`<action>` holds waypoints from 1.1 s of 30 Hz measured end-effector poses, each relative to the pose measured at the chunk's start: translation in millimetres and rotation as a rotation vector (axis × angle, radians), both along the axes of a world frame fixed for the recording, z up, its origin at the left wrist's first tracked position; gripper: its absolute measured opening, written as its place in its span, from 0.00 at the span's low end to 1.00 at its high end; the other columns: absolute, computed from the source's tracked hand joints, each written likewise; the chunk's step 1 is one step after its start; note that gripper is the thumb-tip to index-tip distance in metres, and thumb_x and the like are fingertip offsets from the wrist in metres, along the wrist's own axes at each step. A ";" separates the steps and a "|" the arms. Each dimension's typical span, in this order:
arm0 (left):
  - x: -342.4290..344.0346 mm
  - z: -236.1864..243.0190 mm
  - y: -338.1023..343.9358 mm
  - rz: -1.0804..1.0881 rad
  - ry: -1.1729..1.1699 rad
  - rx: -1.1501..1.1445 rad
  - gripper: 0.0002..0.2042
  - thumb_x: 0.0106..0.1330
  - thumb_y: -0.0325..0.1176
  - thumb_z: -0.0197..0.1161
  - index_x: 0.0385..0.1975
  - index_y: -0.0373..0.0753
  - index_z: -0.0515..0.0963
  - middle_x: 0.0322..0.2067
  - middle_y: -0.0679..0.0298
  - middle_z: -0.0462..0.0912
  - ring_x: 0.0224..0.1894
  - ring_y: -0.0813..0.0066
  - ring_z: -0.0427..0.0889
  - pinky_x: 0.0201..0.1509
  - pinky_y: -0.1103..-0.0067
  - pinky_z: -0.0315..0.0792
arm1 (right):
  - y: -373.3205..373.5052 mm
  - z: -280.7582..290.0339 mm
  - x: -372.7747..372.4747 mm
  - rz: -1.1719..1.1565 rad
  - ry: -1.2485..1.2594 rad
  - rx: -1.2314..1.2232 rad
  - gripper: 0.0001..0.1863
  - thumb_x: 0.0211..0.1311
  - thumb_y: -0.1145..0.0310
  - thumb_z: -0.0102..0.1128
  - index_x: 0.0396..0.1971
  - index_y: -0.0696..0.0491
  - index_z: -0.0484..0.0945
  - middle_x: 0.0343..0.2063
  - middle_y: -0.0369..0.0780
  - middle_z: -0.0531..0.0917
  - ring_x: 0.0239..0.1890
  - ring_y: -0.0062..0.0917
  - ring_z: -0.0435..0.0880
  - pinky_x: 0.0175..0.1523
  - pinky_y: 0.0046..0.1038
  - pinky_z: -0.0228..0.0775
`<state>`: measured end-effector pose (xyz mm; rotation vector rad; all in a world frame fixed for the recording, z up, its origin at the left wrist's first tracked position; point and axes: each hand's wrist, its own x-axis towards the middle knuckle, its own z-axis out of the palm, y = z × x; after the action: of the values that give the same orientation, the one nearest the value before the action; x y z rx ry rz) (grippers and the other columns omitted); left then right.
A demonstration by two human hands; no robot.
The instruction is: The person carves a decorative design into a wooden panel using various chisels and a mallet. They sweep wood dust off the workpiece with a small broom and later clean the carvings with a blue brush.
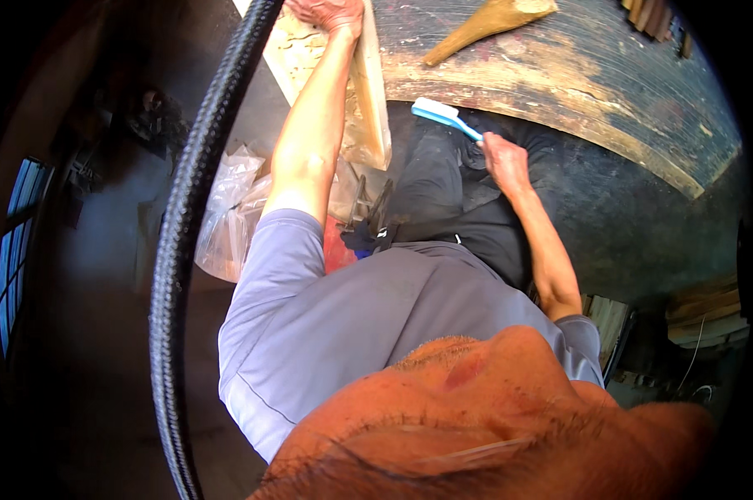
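A brush (436, 111) with a light blue handle and white bristles is in my right hand (505, 162). My fingers are closed round the handle end, and the bristle head points left, just off the workbench edge above my lap. My left arm reaches forward to a pale carved wooden board (366, 104) with a raised rim. At the top of the picture my left hand (330, 12) grips the board's far part; its fingertips are partly cut off by the picture's edge. The board's near end juts past the bench toward me.
A tapered piece of wood (486, 29) lies on the worn, curved-looking workbench (551, 79). Several wooden-handled tools (650, 17) sit at its far right. Clear plastic bags (230, 221) are beside my left arm. A dark braided cable (176, 250) crosses the view at left. Stacked wood (705, 312) stands at right.
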<state>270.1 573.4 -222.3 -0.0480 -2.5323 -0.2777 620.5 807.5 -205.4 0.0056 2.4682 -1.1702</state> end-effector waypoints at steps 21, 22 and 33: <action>-20.5 -28.6 6.1 0.013 -0.081 -0.033 0.07 0.61 0.34 0.60 0.33 0.39 0.74 0.34 0.53 0.75 0.41 0.48 0.74 0.46 0.56 0.68 | 55.1 1.8 0.3 -0.192 -0.029 0.059 0.09 0.69 0.67 0.63 0.36 0.52 0.71 0.26 0.49 0.79 0.32 0.49 0.82 0.34 0.47 0.72; -25.8 -19.8 9.1 0.025 -0.067 -0.053 0.07 0.61 0.34 0.60 0.33 0.39 0.74 0.35 0.53 0.75 0.41 0.48 0.74 0.46 0.56 0.68 | 79.3 3.7 -2.9 -0.231 -0.035 0.117 0.09 0.70 0.67 0.63 0.37 0.52 0.71 0.26 0.49 0.79 0.32 0.49 0.82 0.34 0.47 0.72; -33.0 -14.6 16.7 0.112 -0.111 -0.072 0.07 0.65 0.36 0.59 0.35 0.39 0.74 0.35 0.55 0.76 0.42 0.50 0.75 0.48 0.58 0.69 | 344.0 -78.7 131.7 -2.158 -0.567 -0.045 0.20 0.81 0.57 0.42 0.43 0.62 0.71 0.26 0.45 0.84 0.16 0.26 0.79 0.19 0.26 0.66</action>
<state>237.1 590.1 -236.9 0.0831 -2.6435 -0.1488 752.2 1151.5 -284.1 2.8392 1.0969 -1.2418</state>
